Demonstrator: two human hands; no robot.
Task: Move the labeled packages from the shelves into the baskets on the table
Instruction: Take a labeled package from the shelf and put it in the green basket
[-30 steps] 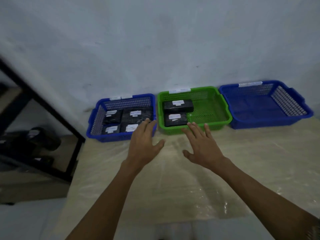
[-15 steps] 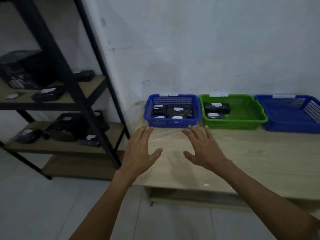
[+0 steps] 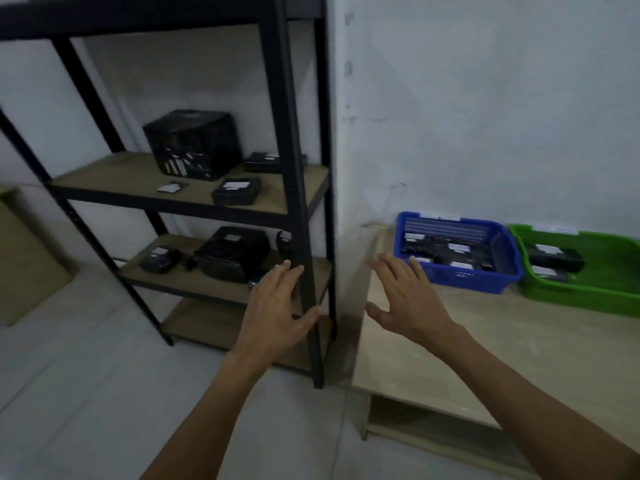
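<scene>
Hands spread and empty, left hand (image 3: pixel 275 313) before shelves (image 3: pixel 194 199), right hand (image 3: pixel 410 299) over table (image 3: pixel 519 348)

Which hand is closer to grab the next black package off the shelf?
Probably the left hand: it is open and empty in front of the shelf rack, near the black packages. The right hand, also open, hovers over the table by the blue basket.

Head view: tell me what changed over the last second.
The view swung left onto the shelves, so the blue basket and green basket slid to the right edge and the far blue basket left the frame. Nothing was gripped or released. The left hand and right hand stayed open, empty, and the baskets' packages lay as before.
</scene>
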